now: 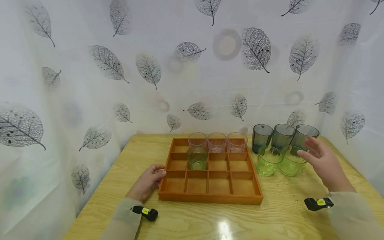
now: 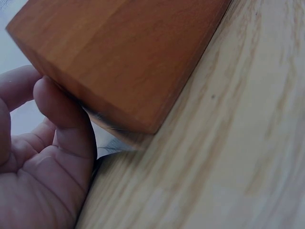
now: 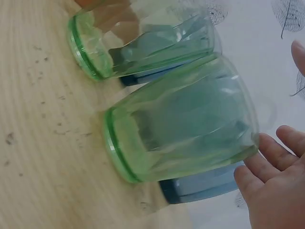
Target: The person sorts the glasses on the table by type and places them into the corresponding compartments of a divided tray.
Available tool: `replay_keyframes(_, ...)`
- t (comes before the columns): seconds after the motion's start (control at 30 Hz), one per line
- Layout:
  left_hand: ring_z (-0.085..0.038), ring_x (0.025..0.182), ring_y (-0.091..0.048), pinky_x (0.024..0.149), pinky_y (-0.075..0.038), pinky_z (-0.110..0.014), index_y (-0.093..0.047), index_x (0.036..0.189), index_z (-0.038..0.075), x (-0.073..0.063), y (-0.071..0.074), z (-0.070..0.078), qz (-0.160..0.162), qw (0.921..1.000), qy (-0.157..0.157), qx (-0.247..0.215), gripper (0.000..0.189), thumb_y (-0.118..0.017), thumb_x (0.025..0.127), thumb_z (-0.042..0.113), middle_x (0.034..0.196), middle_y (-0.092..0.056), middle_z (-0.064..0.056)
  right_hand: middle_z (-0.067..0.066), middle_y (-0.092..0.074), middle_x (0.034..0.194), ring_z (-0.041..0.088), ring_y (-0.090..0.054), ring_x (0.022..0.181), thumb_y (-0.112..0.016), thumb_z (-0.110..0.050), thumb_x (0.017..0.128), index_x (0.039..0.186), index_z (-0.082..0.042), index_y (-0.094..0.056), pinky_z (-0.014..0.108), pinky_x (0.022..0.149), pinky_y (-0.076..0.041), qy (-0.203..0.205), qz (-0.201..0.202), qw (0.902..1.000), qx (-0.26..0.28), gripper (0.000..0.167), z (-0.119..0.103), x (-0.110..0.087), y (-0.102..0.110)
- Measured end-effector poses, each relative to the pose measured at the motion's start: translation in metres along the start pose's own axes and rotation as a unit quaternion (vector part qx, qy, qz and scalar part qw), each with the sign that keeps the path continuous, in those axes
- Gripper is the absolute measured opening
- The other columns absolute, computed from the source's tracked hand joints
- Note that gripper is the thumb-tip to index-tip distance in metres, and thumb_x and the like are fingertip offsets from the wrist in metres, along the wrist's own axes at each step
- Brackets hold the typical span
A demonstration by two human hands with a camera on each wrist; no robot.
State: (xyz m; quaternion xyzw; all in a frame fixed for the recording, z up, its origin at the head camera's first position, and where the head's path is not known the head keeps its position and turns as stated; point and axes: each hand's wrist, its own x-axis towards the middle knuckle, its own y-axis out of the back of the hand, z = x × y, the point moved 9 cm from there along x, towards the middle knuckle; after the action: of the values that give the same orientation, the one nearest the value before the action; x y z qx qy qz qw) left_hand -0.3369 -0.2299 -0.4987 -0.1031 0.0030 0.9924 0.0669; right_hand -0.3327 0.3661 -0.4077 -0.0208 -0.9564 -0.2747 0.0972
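My left hand [image 1: 149, 181] holds the left side of a brown wooden compartment tray [image 1: 210, 198]; in the left wrist view, the thumb [image 2: 62, 102] lies against the tray's outer wall [image 2: 124, 62]. Three clear pinkish glasses [image 1: 217, 143] stand in the tray's back row. One green glass [image 1: 197, 160] sits in the middle row, second compartment from the left. At the right, my right hand [image 1: 325, 163] is beside the rim of a green glass [image 1: 292, 163], fingers spread and extended. In the right wrist view its fingertips overlap that glass's [image 3: 186, 119] rim; contact is unclear.
Another green glass [image 1: 269, 163] stands between that glass and the tray. Behind them three dark grey-blue glasses [image 1: 283, 135] stand in a row. A white curtain with leaf prints [image 1: 192, 80] hangs at the back of the wooden table [image 1: 186, 220].
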Motion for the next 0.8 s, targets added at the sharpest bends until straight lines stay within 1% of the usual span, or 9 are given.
replay_keyframes(0.13, -0.015, 0.074, -0.053, 0.063, -0.046, -0.026, -0.045, 0.133, 0.000, -0.001, -0.001, 0.000, 0.000, 1.0000, -0.001, 0.001, 0.037, -0.061, 0.103, 0.015, 0.103, -0.058, -0.008, 0.019, -0.016, 0.165, 0.032, -0.022, 0.150, -0.054, -0.034, 0.107, 0.163, -0.012, -0.004, 0.000, 0.089, -0.029, -0.006, -0.004, 1.0000, 0.000, 0.078, 0.014, -0.005, -0.003)
replay_keyframes(0.27, -0.015, 0.074, -0.053, 0.063, -0.046, -0.026, -0.044, 0.134, -0.001, -0.001, -0.002, 0.000, -0.001, 1.0000, -0.001, -0.001, 0.038, -0.061, 0.103, 0.014, 0.103, -0.058, -0.009, 0.022, -0.015, 0.165, 0.043, -0.018, 0.148, -0.051, -0.032, 0.108, 0.162, -0.008, -0.002, 0.000, 0.090, -0.027, -0.004, -0.015, 0.9998, 0.012, 0.076, 0.024, -0.008, -0.009)
replay_keyframes(0.37, -0.015, 0.075, -0.053, 0.064, -0.047, -0.026, -0.045, 0.134, 0.000, -0.001, -0.002, -0.001, 0.000, 1.0000, 0.001, 0.001, 0.038, -0.061, 0.103, 0.014, 0.103, -0.058, -0.009, 0.023, -0.015, 0.164, 0.045, -0.017, 0.147, -0.050, -0.031, 0.108, 0.162, -0.009, -0.002, 0.000, 0.089, -0.026, 0.000, -0.017, 0.9996, 0.021, 0.075, 0.029, -0.009, -0.012)
replay_keyframes(0.4, -0.015, 0.075, -0.053, 0.064, -0.047, -0.027, -0.045, 0.134, 0.000, 0.000, -0.001, -0.002, 0.002, 1.0000, 0.003, 0.001, 0.038, -0.061, 0.103, 0.014, 0.103, -0.058, -0.008, 0.024, -0.015, 0.164, 0.040, -0.018, 0.147, -0.050, -0.029, 0.108, 0.162, -0.008, -0.001, 0.001, 0.089, -0.028, 0.001, -0.019, 0.9994, 0.029, 0.075, 0.030, -0.009, -0.014)
replay_keyframes(0.43, -0.015, 0.075, -0.053, 0.064, -0.047, -0.027, -0.045, 0.134, 0.000, 0.000, -0.001, -0.002, 0.002, 1.0000, 0.002, 0.002, 0.038, -0.061, 0.103, 0.014, 0.103, -0.058, -0.009, 0.025, -0.017, 0.163, 0.033, -0.025, 0.145, -0.050, -0.029, 0.108, 0.162, -0.008, -0.001, 0.002, 0.090, -0.030, 0.001, -0.019, 0.9994, 0.027, 0.076, 0.032, -0.009, -0.016)
replay_keyframes(0.5, -0.016, 0.076, -0.053, 0.064, -0.047, -0.027, -0.045, 0.135, 0.000, 0.000, -0.001, -0.001, 0.001, 1.0000, 0.001, 0.005, 0.039, -0.061, 0.103, 0.014, 0.104, -0.058, -0.009, 0.029, -0.018, 0.161, 0.016, -0.037, 0.136, -0.051, -0.027, 0.108, 0.162, -0.006, 0.000, 0.005, 0.088, -0.035, 0.009, -0.019, 0.9993, 0.030, 0.077, 0.033, -0.009, -0.020)
replay_keyframes(0.6, -0.016, 0.076, -0.052, 0.064, -0.047, -0.027, -0.044, 0.135, -0.001, 0.001, 0.000, -0.001, -0.003, 1.0000, 0.000, 0.006, 0.040, -0.062, 0.103, 0.015, 0.104, -0.058, -0.009, 0.035, -0.018, 0.157, -0.008, -0.041, 0.118, -0.052, -0.021, 0.108, 0.161, -0.004, 0.004, 0.007, 0.085, -0.040, 0.015, -0.029, 0.9977, 0.060, 0.079, 0.036, -0.008, -0.029)
replay_keyframes(0.7, -0.016, 0.076, -0.052, 0.064, -0.047, -0.028, -0.044, 0.135, -0.001, 0.002, 0.000, -0.001, -0.006, 1.0000, 0.000, 0.002, 0.041, -0.062, 0.102, 0.015, 0.104, -0.058, -0.009, 0.037, -0.015, 0.156, -0.007, -0.043, 0.118, -0.054, -0.016, 0.107, 0.161, -0.006, 0.006, 0.008, 0.086, -0.042, 0.017, -0.035, 0.9948, 0.094, 0.081, 0.038, -0.007, -0.035)
replay_keyframes(0.8, -0.016, 0.076, -0.052, 0.064, -0.047, -0.028, -0.044, 0.135, -0.001, 0.001, 0.001, -0.001, -0.004, 1.0000, 0.002, -0.001, 0.040, -0.061, 0.102, 0.014, 0.103, -0.058, -0.009, 0.038, -0.018, 0.155, -0.003, -0.043, 0.120, -0.055, -0.016, 0.106, 0.161, -0.006, 0.006, 0.007, 0.086, -0.042, 0.018, -0.031, 0.9960, 0.082, 0.083, 0.040, -0.006, -0.037)
